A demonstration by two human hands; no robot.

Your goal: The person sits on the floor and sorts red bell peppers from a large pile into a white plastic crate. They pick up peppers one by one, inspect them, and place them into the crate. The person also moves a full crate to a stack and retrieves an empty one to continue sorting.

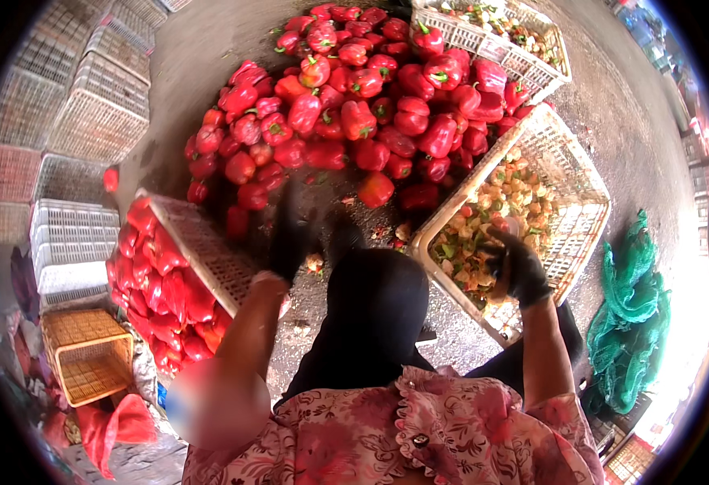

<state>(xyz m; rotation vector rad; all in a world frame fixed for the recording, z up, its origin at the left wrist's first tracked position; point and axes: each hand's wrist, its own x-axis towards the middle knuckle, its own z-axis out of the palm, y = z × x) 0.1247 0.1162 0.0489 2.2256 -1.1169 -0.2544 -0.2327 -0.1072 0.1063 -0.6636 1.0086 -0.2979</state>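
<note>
My left hand (291,239), in a black glove and blurred by motion, reaches forward to the near edge of a heap of red bell peppers (354,118). Whether its fingers hold anything cannot be made out. My right hand (521,267), also black-gloved, hovers with curled fingers over a white plastic crate (579,212) of pepper cores and stems (482,242). Something pale and reddish shows by its fingertips; I cannot tell if it is held. On the left, cut red peppers (157,282) fill a tilted white crate (200,251).
Another crate of cores (488,42) stands at the far right of the heap. Stacked crates (100,109) line the left side, with an orange basket (91,357) below them. Green netting (627,339) lies on the right. Scraps (314,264) litter the concrete floor.
</note>
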